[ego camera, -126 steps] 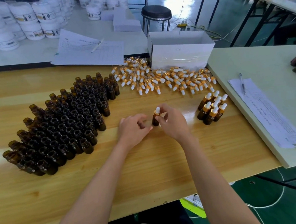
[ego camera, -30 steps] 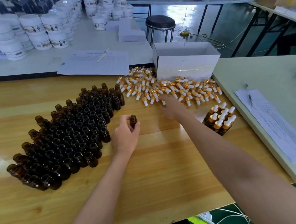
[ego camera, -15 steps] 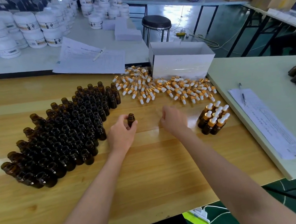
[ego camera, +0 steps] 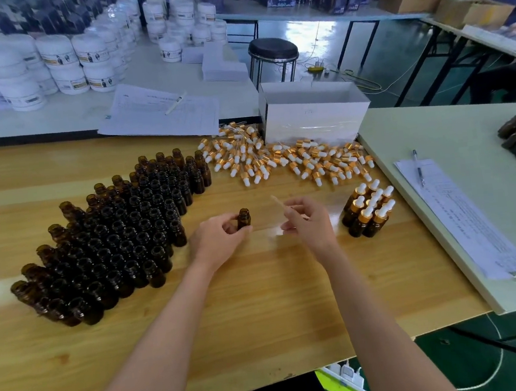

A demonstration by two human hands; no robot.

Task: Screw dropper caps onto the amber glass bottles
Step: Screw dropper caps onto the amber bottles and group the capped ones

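My left hand [ego camera: 217, 241] grips one open amber bottle [ego camera: 244, 218], upright on the wooden table [ego camera: 262, 306]. My right hand [ego camera: 307, 222] is a short way to its right, closed on a dropper cap whose glass pipette [ego camera: 278, 201] sticks out up and left toward the bottle; the cap itself is hidden in my fingers. A big block of uncapped amber bottles [ego camera: 120, 235] stands to the left. Loose gold-and-white dropper caps [ego camera: 285, 160] lie in a pile at the back. Several capped bottles [ego camera: 368, 212] stand grouped at the right.
A white box [ego camera: 312, 116] sits behind the cap pile. A pale green board [ego camera: 461, 205] with a paper form and pen [ego camera: 418, 167] adjoins the table on the right. Papers with a pen [ego camera: 162, 113] and white jars [ego camera: 55, 67] occupy the back table.
My right hand came back from the cap pile with a dropper cap and now holds it beside the bottle. My left hand has kept the open bottle in place.
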